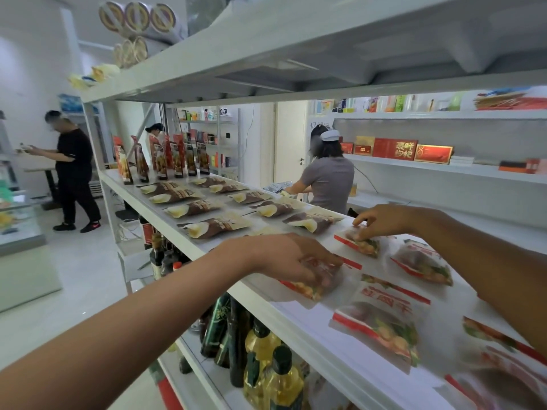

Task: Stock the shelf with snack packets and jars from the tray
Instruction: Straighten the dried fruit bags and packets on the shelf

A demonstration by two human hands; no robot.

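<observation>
A white shelf (299, 313) runs from far left to near right. My left hand (291, 257) lies on a clear snack packet with a red strip (318, 287) near the shelf's front edge, fingers curled over it. My right hand (381, 221) reaches further back and its fingertips touch a second clear red-striped packet (362, 245). Several more of these packets (384, 327) lie flat to the right. Brown packets (216, 227) lie in two rows further left, and tall red pouches (177, 159) stand at the far end. No tray is in view.
An upper shelf board (266, 54) hangs close overhead. Oil and sauce bottles (266, 359) fill the shelf below. A person in grey (328, 179) works behind the shelf and a person in black (74, 170) stands at the left. Boxes line the back wall shelves (414, 150).
</observation>
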